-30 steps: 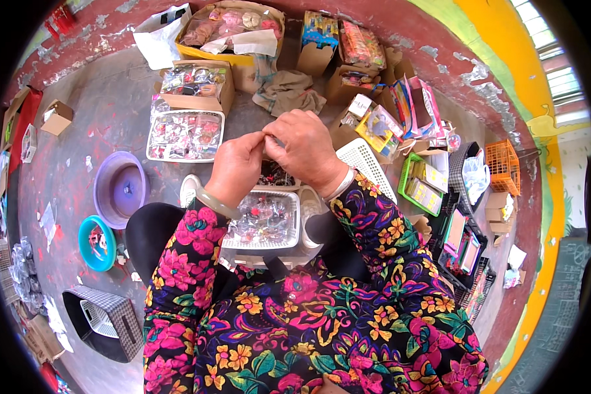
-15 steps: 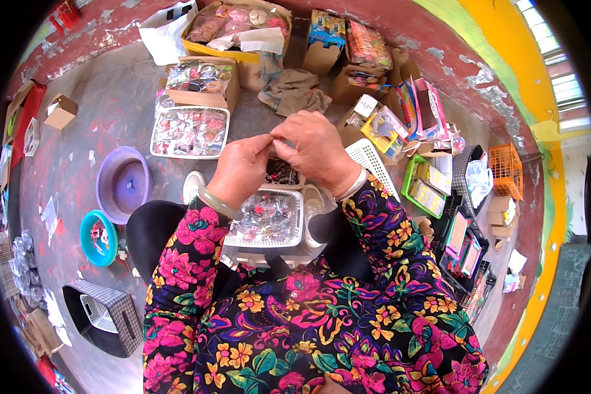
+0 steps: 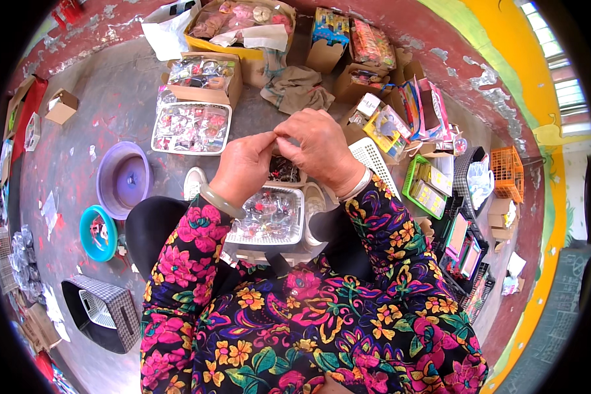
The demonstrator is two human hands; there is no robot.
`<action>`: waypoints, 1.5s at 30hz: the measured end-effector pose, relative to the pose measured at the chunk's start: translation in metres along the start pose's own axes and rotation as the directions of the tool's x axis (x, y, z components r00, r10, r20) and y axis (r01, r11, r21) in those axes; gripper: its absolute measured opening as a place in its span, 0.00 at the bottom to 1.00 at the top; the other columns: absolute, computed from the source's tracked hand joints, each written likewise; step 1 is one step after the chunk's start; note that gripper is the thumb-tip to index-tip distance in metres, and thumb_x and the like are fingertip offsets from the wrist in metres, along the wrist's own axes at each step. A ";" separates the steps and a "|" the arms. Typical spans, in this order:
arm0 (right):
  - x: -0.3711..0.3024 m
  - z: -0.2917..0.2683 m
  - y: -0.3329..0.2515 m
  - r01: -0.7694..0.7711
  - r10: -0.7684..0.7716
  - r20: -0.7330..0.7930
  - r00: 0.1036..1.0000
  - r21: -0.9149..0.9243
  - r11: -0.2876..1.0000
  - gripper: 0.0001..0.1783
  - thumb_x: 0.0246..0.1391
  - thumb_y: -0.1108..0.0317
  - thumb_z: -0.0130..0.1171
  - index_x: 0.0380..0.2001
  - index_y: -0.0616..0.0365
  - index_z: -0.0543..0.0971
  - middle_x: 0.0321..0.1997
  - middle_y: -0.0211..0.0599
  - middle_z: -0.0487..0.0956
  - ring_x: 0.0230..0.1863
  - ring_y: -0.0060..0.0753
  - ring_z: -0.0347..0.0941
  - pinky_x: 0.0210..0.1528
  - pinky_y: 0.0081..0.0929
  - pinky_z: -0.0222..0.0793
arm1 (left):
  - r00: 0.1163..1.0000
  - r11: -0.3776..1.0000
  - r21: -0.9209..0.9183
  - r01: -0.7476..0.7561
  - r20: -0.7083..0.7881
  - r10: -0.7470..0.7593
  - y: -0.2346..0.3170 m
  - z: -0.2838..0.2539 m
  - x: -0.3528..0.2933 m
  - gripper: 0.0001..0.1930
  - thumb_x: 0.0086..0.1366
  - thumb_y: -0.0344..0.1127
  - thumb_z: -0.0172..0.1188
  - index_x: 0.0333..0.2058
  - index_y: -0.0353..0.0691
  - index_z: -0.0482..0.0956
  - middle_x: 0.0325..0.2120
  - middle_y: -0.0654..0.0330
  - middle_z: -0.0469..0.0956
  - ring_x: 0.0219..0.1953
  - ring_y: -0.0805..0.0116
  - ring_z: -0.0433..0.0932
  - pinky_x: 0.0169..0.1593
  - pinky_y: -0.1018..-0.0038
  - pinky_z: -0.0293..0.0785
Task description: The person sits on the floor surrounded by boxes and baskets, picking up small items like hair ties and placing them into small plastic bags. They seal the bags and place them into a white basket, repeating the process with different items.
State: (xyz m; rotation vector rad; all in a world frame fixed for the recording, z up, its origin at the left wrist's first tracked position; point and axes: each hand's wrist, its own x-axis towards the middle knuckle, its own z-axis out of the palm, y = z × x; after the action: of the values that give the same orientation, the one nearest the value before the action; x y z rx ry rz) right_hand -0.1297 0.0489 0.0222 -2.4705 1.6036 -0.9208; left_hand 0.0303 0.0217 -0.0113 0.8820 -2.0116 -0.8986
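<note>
My left hand (image 3: 243, 167) and my right hand (image 3: 318, 148) meet in front of me with their fingertips pinched together. Whatever lies between the fingers is too small or hidden to make out. Below them, between my shoes, stands a white plastic basket (image 3: 301, 217) filled with small items in clear bags (image 3: 266, 213). Just beyond that basket, partly covered by my hands, is a box of small dark and red pieces (image 3: 282, 170).
Farther off are another white basket (image 3: 153, 141) of bagged goods and an open carton (image 3: 235, 79). A purple basin (image 3: 105, 180) and a teal basin (image 3: 87, 246) stand at left. To the right are a green tray (image 3: 408, 177), an orange crate (image 3: 507, 172) and several boxes.
Both hands stay pinched together in nearly the same place, with only a slight shift of the wrists and fingers. The whole view has moved a little.
</note>
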 end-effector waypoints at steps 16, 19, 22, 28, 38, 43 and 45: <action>-0.001 0.005 0.005 -0.162 0.188 -0.043 0.981 0.350 0.923 0.04 0.41 0.67 0.56 0.21 0.53 0.78 0.21 0.33 0.74 0.29 0.38 0.70 0.33 0.32 0.61 | 0.993 0.969 -0.219 0.119 0.009 -0.120 -0.017 0.010 -0.002 0.09 0.59 0.25 0.53 0.39 0.31 0.77 0.27 0.53 0.79 0.30 0.72 0.77 0.36 0.78 0.71; 0.000 0.001 0.001 -0.197 0.206 0.017 0.978 0.376 0.905 0.05 0.41 0.67 0.55 0.23 0.54 0.78 0.22 0.33 0.74 0.30 0.38 0.70 0.34 0.32 0.61 | 0.990 0.940 -0.313 0.137 0.004 -0.143 -0.017 0.009 -0.002 0.09 0.58 0.25 0.53 0.38 0.32 0.77 0.27 0.52 0.78 0.31 0.68 0.76 0.36 0.76 0.71; 0.000 0.001 0.001 -0.105 0.109 -0.019 0.994 0.144 0.984 0.05 0.41 0.66 0.56 0.24 0.53 0.78 0.23 0.32 0.74 0.30 0.36 0.70 0.35 0.32 0.61 | 0.995 0.961 -0.264 0.087 -0.025 -0.097 -0.011 0.008 0.000 0.09 0.59 0.28 0.51 0.36 0.36 0.77 0.26 0.46 0.76 0.30 0.49 0.76 0.32 0.70 0.72; -0.002 0.002 0.001 -0.009 0.007 -0.035 0.999 -0.065 0.998 0.04 0.40 0.65 0.57 0.21 0.51 0.77 0.23 0.29 0.73 0.30 0.34 0.69 0.34 0.32 0.59 | 0.999 0.993 -0.104 0.050 -0.009 -0.051 -0.007 0.006 0.000 0.08 0.58 0.29 0.51 0.35 0.38 0.77 0.25 0.47 0.75 0.30 0.47 0.74 0.30 0.66 0.71; 0.004 0.003 -0.009 -0.070 0.034 -0.235 0.971 -0.146 0.987 0.02 0.39 0.67 0.57 0.19 0.51 0.75 0.21 0.29 0.73 0.29 0.34 0.69 0.34 0.32 0.59 | 0.994 0.999 -0.035 0.003 -0.110 -0.006 -0.001 0.008 0.005 0.08 0.58 0.28 0.52 0.35 0.36 0.77 0.26 0.46 0.76 0.30 0.48 0.75 0.32 0.64 0.71; 0.004 -0.001 -0.009 -0.195 0.220 -0.219 0.950 0.133 0.972 0.02 0.37 0.69 0.58 0.20 0.53 0.77 0.21 0.31 0.74 0.29 0.37 0.70 0.32 0.32 0.62 | 0.994 0.992 -0.125 0.007 -0.110 -0.021 -0.001 0.007 0.008 0.08 0.57 0.28 0.53 0.36 0.36 0.78 0.28 0.46 0.76 0.31 0.49 0.76 0.33 0.67 0.72; 0.002 -0.001 -0.008 -0.269 0.320 -0.175 0.931 0.264 0.926 0.03 0.37 0.69 0.58 0.20 0.55 0.78 0.21 0.33 0.74 0.27 0.36 0.71 0.29 0.29 0.63 | 0.995 0.988 -0.155 0.007 -0.101 -0.022 -0.003 0.008 0.006 0.08 0.57 0.28 0.53 0.36 0.36 0.78 0.28 0.46 0.77 0.32 0.49 0.77 0.34 0.68 0.72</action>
State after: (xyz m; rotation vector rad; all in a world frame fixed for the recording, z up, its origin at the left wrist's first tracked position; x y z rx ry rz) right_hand -0.1227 0.0513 0.0265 -1.9590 1.7480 -1.2764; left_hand 0.0217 0.0172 -0.0149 0.8396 -1.8237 -0.9834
